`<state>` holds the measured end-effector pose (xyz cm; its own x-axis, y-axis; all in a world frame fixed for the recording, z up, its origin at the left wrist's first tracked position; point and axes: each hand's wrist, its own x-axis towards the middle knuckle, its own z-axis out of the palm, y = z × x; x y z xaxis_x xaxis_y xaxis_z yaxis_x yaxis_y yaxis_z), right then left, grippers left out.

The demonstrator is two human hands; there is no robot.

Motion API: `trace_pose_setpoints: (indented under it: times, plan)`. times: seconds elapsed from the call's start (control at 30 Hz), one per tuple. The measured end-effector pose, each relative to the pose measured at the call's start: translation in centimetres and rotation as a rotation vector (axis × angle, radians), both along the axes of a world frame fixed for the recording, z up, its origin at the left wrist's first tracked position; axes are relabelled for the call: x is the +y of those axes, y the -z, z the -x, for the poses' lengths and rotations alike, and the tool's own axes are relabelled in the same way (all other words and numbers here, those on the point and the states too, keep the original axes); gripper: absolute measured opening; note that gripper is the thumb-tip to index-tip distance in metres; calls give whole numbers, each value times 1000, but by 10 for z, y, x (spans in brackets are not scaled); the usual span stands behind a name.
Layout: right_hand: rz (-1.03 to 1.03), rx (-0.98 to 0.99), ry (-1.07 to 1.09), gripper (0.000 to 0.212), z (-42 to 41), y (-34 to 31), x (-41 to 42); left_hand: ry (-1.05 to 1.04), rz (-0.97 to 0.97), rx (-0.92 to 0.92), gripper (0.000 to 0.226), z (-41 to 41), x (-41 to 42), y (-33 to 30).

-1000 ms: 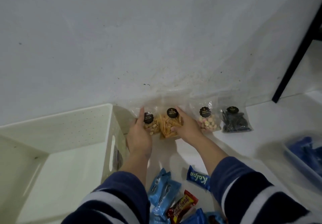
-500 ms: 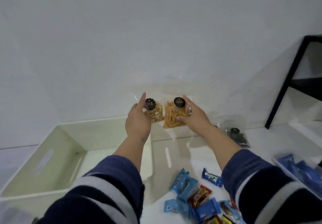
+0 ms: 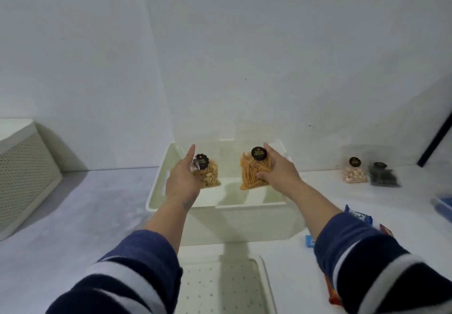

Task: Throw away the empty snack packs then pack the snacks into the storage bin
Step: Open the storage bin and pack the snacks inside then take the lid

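- Left hand (image 3: 182,181) grips a clear pack of pale nuggets (image 3: 206,173) over the storage bin (image 3: 244,223).
- Right hand (image 3: 278,171) grips a pack of orange sticks (image 3: 249,173) over the same bin.
- Two more packs (image 3: 354,173) stand right of the bin, by the wall.

This looks like a plain room at home. I face a bare white wall (image 3: 244,57) over a white bench (image 3: 85,203) with a cream plastic storage bin (image 3: 244,223), small clear snack bags (image 3: 355,173), and a cream perforated basket (image 3: 24,167).
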<state>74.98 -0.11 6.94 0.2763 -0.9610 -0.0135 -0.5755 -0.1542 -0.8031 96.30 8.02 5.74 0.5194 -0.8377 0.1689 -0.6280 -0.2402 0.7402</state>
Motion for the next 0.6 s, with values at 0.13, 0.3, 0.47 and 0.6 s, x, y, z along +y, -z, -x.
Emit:
trace_pose_setpoints:
  times: [0.13, 0.3, 0.47, 0.6]
  plan:
    - [-96, 96, -31, 93, -36, 26, -12, 3, -153, 8, 78, -33, -11, 22]
    - [-185, 217, -127, 96, -71, 55, -45, -41, -334, 45, 78, -56, -48, 49]
    - [-262, 164, -113, 96, -102, 81, -86, -35, -303, 170, 72, -73, -98, 72]
    - [-280, 62, -111, 93, -130, 106, -107, -44, -265, 247, 75, -78, -130, 91]
